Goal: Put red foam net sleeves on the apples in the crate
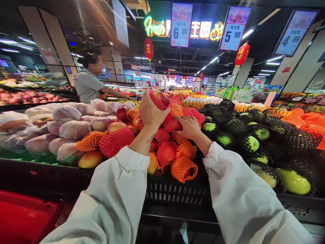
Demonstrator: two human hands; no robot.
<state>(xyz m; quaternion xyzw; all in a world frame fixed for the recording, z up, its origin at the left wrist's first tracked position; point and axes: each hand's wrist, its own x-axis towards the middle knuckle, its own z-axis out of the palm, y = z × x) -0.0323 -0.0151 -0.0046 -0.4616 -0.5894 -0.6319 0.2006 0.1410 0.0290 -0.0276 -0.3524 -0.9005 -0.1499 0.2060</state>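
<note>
My left hand [151, 110] is raised over the fruit pile, its fingers wrapped round a red apple [161, 98] in a red foam net. Lower and to the right, my right hand [189, 126] rests on a netted red apple [171, 124] in the heap, fingers reaching over it; whether it grips that apple I cannot tell. Below both hands lie several apples in red and orange foam nets, among them an orange-netted apple [184, 168] at the front edge and a red-netted one [166, 153] beside it.
Film-wrapped pale fruit [74, 129] fills the left of the stand. Green apples in black nets [251, 143] lie on the right. A black slatted rail [175, 194] runs along the front. A red bin [25, 217] stands lower left. Another person [88, 84] reaches over produce behind.
</note>
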